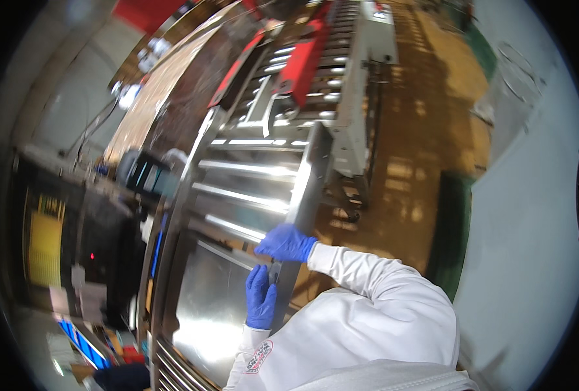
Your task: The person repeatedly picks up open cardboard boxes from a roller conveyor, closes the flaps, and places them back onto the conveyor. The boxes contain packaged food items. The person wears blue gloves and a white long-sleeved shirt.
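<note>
Both my hands wear blue gloves at the right side of a stainless steel roller conveyor (250, 168). My right hand (287, 243) is bent over the steel side rail (301, 190), at the near end of the rollers. Its fingertips point down and in; whether they grip anything is hidden. Just below it, my left hand (260, 298) lies near the inner edge of the rail with fingers extended and thumb apart. Nothing shows in it. Beside that hand is a smooth steel plate (206, 303), bright with reflected light.
Ahead, a powered roller conveyor with red guides (301, 63) continues from the steel section. A wrapped stack (160, 93) and a dark device (147, 171) stand to the left. More metal rollers (179, 366) lie near the bottom. A pale wall (524, 234) rises on the right.
</note>
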Demonstrator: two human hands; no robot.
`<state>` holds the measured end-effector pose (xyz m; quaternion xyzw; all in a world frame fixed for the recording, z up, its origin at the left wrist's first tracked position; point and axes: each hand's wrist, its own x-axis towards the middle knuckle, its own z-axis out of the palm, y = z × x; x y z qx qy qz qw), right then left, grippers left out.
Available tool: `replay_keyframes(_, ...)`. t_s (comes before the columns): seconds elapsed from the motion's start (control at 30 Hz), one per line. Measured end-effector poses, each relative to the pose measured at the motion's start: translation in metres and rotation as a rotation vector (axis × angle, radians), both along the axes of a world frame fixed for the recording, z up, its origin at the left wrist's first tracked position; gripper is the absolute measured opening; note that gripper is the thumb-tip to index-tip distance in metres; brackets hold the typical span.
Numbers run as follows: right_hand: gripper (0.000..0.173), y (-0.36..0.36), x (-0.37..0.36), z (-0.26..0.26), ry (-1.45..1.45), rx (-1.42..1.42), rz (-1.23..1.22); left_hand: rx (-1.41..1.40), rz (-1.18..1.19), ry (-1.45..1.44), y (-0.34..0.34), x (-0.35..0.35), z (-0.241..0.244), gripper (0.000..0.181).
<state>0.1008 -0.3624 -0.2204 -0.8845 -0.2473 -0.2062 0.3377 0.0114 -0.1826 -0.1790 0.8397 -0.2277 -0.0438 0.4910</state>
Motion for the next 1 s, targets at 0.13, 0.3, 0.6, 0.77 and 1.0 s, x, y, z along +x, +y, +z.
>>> replay_keyframes(0.13,0.033,0.009,0.005,-0.011,0.057,-0.027,-0.034,0.054,0.145,-0.063,0.056,-0.043,0.000,0.031)
replay_keyframes(0.3,0.033,0.024,-0.005,0.015,0.171,0.124,-0.191,-0.113,0.481,0.007,0.146,-0.121,-0.013,0.022)
replay_keyframes(0.6,0.031,0.178,-0.103,-0.001,0.314,0.380,-0.255,-0.241,0.857,0.042,0.314,-0.263,-0.008,0.029)
replay_keyframes(0.77,0.031,0.186,-0.095,-0.015,0.362,0.627,-0.405,-0.322,0.818,0.045,0.349,-0.289,-0.021,0.038)
replay_keyframes(1.0,0.032,0.183,-0.090,-0.016,0.383,0.513,-0.458,-0.125,0.685,-0.107,0.358,-0.286,-0.037,0.040)
